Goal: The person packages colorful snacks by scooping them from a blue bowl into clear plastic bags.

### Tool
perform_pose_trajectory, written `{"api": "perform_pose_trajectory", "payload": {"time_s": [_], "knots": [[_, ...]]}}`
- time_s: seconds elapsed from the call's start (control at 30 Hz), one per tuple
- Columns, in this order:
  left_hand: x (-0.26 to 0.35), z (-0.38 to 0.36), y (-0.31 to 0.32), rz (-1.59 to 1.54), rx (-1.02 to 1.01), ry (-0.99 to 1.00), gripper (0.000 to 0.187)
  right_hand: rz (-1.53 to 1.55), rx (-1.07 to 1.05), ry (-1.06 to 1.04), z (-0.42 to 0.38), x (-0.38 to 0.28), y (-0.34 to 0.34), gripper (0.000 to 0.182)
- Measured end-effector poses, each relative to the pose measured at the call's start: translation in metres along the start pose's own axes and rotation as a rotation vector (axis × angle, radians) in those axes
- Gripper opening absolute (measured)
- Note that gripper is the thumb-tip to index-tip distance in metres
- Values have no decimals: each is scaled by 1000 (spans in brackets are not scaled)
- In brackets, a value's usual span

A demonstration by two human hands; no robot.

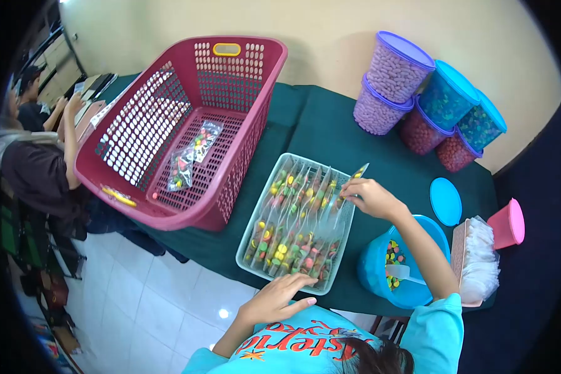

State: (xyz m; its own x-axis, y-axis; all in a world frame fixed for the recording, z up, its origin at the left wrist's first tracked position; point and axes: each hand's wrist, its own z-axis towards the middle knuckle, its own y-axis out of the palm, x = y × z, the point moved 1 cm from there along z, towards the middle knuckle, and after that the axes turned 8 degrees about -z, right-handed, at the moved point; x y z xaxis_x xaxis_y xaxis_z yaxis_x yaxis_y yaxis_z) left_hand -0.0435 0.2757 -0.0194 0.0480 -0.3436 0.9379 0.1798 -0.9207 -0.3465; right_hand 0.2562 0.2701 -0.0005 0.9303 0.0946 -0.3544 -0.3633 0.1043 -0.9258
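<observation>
A pale green tray (242, 242) holds two rows of clear packets (283, 249) filled with colourful round candies. At its upper right corner my right hand (373, 197) pinches the top of one upright candy packet (357, 173). My left hand (277, 298) rests at the tray's near edge, its fingertips by the lower row of packets, thumb apart from the fingers. Under my right forearm stands a blue tub (369, 274) of loose candies with a white scoop (397, 271) in it.
A maroon basket (230, 177) with two candy packets stands left. Stacked lidded tubs (400, 68) line the back right. A blue lid (445, 201), a pink cup (506, 222) and a pink basket of clear bags (480, 262) lie right. Two people (40, 165) are at far left.
</observation>
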Motion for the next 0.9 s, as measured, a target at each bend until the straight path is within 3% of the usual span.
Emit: {"api": "perform_pose_trajectory", "payload": {"time_s": [0.27, 0.33, 0.6, 0.7, 0.77, 0.87, 0.9], "knots": [[-13, -4, -36, -28, -158, 9, 47, -181, -173, 232, 11, -19, 35, 11], [-15, -4, -40, -21, -189, 15, 47, -115, -257, 186, 12, -28, 34, 12], [-19, -6, -48, -5, -260, 25, 46, -154, -261, 324, 12, -13, 60, 13], [-23, -6, -46, -14, -280, 29, 47, -187, -265, 366, 10, -14, 66, 22], [-26, -5, -44, -11, -291, 48, 46, -229, -244, 338, 7, -8, 77, 32], [-20, -2, -41, 22, -324, 58, 42, -248, -199, 227, 2, -8, 78, 27], [-20, -1, -40, 24, -333, 61, 42, -257, -226, 270, 2, -11, 76, 34]]}}
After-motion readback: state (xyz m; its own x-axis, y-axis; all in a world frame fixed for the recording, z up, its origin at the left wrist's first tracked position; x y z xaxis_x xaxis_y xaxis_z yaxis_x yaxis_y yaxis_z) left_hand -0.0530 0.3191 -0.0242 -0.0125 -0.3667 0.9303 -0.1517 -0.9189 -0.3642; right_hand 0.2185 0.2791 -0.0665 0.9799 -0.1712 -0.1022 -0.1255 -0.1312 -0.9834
